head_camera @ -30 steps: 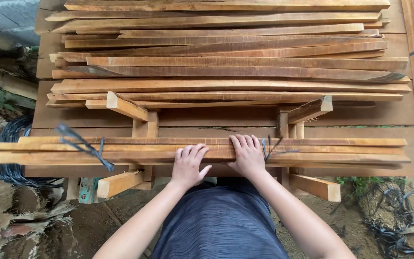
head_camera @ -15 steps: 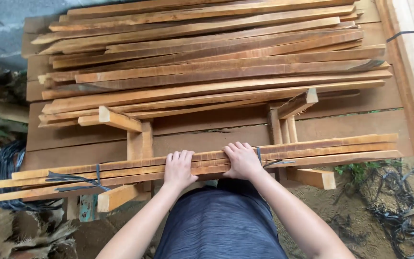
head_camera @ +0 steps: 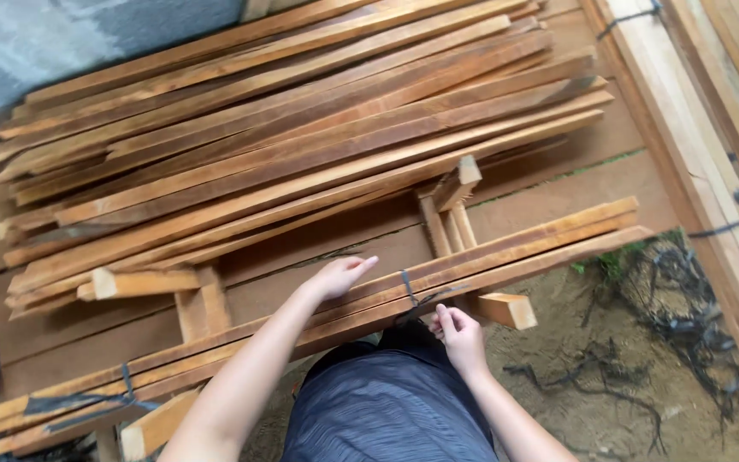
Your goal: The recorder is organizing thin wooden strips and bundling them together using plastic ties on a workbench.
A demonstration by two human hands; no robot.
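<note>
Nearby, stacked planks point(head_camera: 301, 111) (behind strapped bundle point(head_camera: 438, 278))

Soft, even daylight with faint shadows, no glare; slight motion blur throughout.

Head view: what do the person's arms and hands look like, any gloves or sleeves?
Both are bare: the left hand and right hand wear no gloves, rings or watch, and no sleeves show on the forearms. Below them is dark grey-blue ribbed clothing.
</note>
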